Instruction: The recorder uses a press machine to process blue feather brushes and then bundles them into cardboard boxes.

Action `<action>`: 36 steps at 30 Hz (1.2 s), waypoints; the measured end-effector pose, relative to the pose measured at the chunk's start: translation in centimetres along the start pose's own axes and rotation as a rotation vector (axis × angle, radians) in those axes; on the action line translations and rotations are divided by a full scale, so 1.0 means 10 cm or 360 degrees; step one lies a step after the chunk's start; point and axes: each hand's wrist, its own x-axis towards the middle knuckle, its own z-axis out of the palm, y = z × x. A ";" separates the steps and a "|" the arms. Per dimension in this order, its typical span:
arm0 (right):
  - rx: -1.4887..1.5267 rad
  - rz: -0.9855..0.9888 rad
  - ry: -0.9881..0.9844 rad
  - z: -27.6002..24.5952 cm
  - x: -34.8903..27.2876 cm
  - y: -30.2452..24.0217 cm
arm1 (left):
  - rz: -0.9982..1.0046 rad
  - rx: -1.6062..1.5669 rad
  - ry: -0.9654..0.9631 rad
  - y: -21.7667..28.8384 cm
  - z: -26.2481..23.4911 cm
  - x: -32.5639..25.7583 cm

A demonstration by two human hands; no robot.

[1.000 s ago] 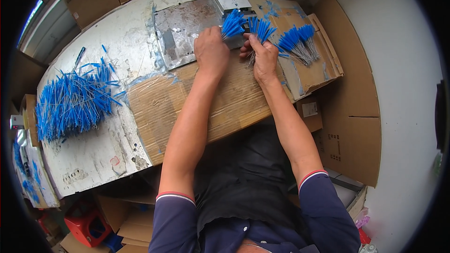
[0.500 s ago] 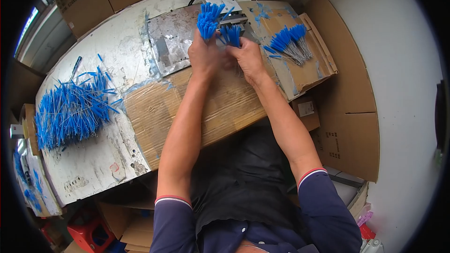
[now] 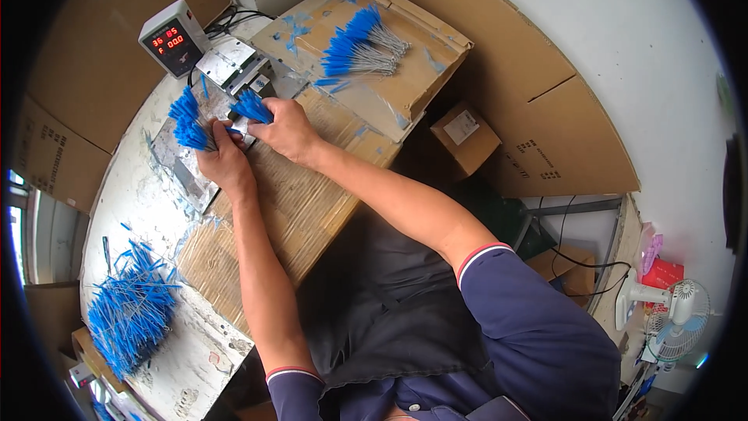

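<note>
My left hand point(image 3: 227, 165) is closed around a bundle of thin metal wires with blue plastic ends point(image 3: 189, 123), the blue ends pointing up and away from me. To its right, my right hand point(image 3: 287, 132) grips a smaller bundle of the same blue-ended wires point(image 3: 251, 107). The two hands are close together above a metal plate point(image 3: 181, 162), just in front of a small metal device point(image 3: 234, 66). One blue piece sticks out beside the left fingers. The lower parts of both bundles are hidden by my hands.
A large loose heap of blue-ended wires point(image 3: 134, 308) lies on the worn white table point(image 3: 195, 351) at the left. Sorted bunches point(image 3: 362, 43) rest on a cardboard sheet point(image 3: 425, 31) at the far right. A box with a red digital display point(image 3: 173, 39) stands behind the device.
The view has swung to the right, so the table and heap sit farther left and a fan shows at the right. Both hands still hold their bundles, now nearer the small device.
</note>
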 end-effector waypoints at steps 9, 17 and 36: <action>0.0098 0.0125 0.0028 -0.16 -0.03 0.01 | -0.0051 0.0149 -0.0037 0.10 -0.01 -0.13; 0.0028 0.0264 0.0219 -0.14 0.31 0.25 | -0.0011 -0.0017 0.0298 0.00 -0.11 0.02; -0.0207 0.0209 0.0364 0.00 0.43 0.25 | 0.0350 0.0908 0.0294 -0.04 -0.06 -0.02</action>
